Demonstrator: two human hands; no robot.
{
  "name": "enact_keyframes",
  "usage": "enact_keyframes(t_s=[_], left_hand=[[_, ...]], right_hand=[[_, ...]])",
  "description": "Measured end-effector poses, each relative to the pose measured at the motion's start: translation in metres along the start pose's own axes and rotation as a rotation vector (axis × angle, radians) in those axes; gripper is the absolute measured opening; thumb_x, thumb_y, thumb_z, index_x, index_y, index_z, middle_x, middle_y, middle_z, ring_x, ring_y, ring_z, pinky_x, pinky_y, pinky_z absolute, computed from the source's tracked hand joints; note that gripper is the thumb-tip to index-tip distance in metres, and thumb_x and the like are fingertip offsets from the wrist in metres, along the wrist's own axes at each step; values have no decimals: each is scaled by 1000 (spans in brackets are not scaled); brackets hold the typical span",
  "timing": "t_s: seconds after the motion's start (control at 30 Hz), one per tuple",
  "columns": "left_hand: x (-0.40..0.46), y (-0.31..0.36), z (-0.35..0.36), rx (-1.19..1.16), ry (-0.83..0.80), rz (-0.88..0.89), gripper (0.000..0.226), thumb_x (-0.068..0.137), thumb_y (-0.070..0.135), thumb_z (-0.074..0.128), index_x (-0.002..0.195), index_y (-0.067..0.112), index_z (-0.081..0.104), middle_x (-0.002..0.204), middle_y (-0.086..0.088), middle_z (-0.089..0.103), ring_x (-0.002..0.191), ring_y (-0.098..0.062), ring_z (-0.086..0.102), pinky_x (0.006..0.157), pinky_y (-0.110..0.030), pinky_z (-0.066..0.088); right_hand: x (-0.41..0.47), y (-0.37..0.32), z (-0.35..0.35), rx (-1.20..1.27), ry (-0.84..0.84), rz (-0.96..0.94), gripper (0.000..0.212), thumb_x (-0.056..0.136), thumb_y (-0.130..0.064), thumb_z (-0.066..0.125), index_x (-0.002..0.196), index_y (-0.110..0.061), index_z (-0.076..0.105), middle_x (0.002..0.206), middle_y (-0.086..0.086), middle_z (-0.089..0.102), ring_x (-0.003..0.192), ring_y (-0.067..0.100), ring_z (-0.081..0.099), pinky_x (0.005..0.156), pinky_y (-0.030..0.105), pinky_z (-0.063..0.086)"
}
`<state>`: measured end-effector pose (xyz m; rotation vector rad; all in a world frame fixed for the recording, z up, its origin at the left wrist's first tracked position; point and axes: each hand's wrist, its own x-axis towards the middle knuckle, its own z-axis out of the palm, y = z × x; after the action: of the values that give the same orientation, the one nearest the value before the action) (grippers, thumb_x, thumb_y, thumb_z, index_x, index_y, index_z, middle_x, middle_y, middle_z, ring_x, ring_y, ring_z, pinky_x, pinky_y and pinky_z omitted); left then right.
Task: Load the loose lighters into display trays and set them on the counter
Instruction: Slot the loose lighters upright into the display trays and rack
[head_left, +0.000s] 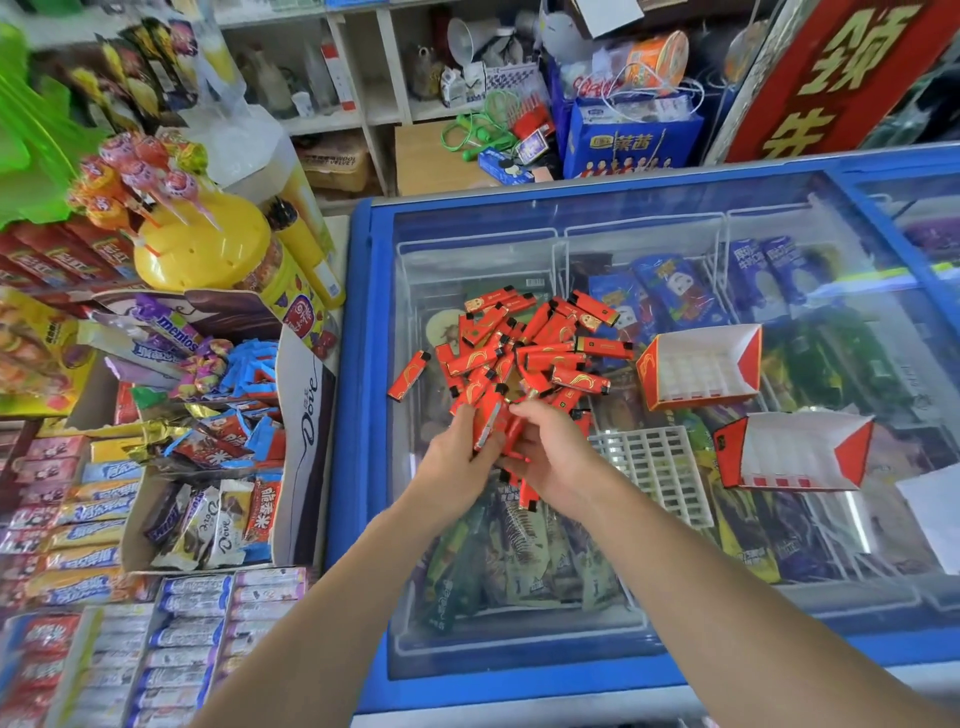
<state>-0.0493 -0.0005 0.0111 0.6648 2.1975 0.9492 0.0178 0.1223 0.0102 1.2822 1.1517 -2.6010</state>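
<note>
Red lighters (524, 348) are lying heaped on the freezer's glass lid (675, 218). The left hand (460, 441) and right hand (556, 452) are gripping several at the heap's near edge. Two empty display trays (701, 366) are sitting right, beside a white grid insert (654, 467).

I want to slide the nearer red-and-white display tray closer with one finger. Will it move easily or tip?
The nearer display tray looks like thin folded card and holds no lighters, so it is probably very light and should glide on the smooth freezer lid. It lies tilted on its side, so a high push may roll it over. Its thin walls may flex; push low.
</note>
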Motion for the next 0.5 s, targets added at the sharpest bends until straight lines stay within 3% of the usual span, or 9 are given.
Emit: enact_keyframes(t_s=[0.1,0.27,0.4,0.5], left_hand=[[-1,9,10,59,-29,58,15,106,27,50,113,16,42,86,0,59,62,-9,55,47,-17,36],[1,18,23,127,-104,121,22,99,28,58,110,19,41,96,3,54,83,-14,54,61,-19,37],[8,14,18,136,-86,27,34,92,53,50,110,24,51,106,6,55,93,-12,55,75,-32,46],[18,1,5,147,41,-119,27,97,42,45,111,19,51,116,-3,55,96,-16,55,77,-35,47]], right_hand=[[-7,0,-3,-80,30,-37,19,92,-28,67,105,-13,68,76,-2,70,69,15,64,67,33,52],[-6,-1,-14,-157,203,-114,24,86,-22,76,108,-13,71,101,8,77,97,27,73,92,45,57],[-4,-5,-31,-178,259,-90,27,89,-23,73,112,-12,66,104,11,76,98,27,73,91,46,59],[-2,-5,-45,-144,309,-85,21,87,-19,75,106,-16,66,97,7,76,93,24,72,86,45,60]])
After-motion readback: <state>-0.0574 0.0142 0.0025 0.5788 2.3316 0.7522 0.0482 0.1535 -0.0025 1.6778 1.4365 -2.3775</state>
